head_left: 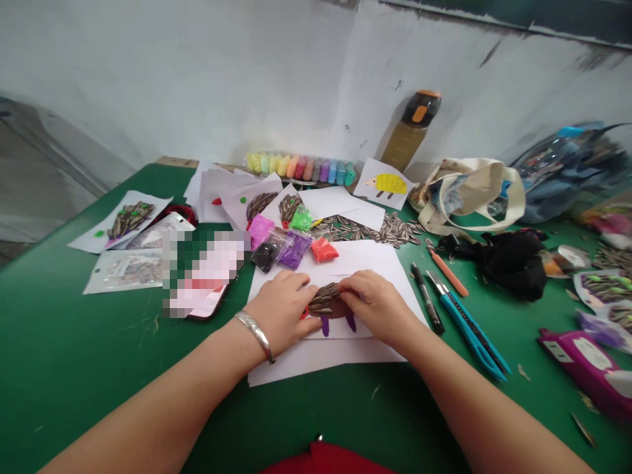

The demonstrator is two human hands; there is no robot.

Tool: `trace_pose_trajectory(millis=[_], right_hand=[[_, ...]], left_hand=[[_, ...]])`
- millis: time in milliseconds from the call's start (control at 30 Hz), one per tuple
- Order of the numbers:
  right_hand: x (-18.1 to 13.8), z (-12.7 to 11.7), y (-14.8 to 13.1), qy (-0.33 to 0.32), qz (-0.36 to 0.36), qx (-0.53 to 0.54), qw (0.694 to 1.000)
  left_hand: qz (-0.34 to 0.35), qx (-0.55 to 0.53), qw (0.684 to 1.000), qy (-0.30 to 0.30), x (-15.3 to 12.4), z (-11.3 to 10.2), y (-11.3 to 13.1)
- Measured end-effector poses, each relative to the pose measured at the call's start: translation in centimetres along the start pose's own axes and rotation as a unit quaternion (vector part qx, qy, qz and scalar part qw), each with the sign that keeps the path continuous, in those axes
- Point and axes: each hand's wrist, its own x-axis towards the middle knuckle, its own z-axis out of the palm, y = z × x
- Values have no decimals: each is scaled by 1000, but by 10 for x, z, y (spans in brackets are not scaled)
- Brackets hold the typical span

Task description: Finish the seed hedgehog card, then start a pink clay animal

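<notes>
A small hedgehog figure (330, 305) of brown clay with purple legs lies on white paper (375, 263) on the green table. Sunflower seeds cover its back. My left hand (281, 309), with a silver bracelet on the wrist, rests curled against the figure's left side, fingers touching it. My right hand (375, 304) presses on the figure's right side with fingers bent and pinched on the seeds. A pile of loose sunflower seeds (365, 229) lies behind the paper.
Small bags of coloured clay (291, 247) lie behind the paper, with a row of clay packs (301, 168) and a bottle (412, 128) at the wall. Pens and a blue knife (469, 326) lie right. Finished seed pictures (129, 218), a tote bag (469, 191) and a black cloth (513, 260) surround.
</notes>
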Motion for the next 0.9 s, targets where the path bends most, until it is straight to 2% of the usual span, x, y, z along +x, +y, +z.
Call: trace_pose_trajectory(millis=[400, 900], right_hand=[[-1, 5, -1, 0, -33, -57, 998], [-1, 11, -7, 7, -37, -51, 998]], left_hand=[[-6, 6, 1000, -13, 0, 0, 0], [-16, 10, 1000, -24, 1, -1, 1]])
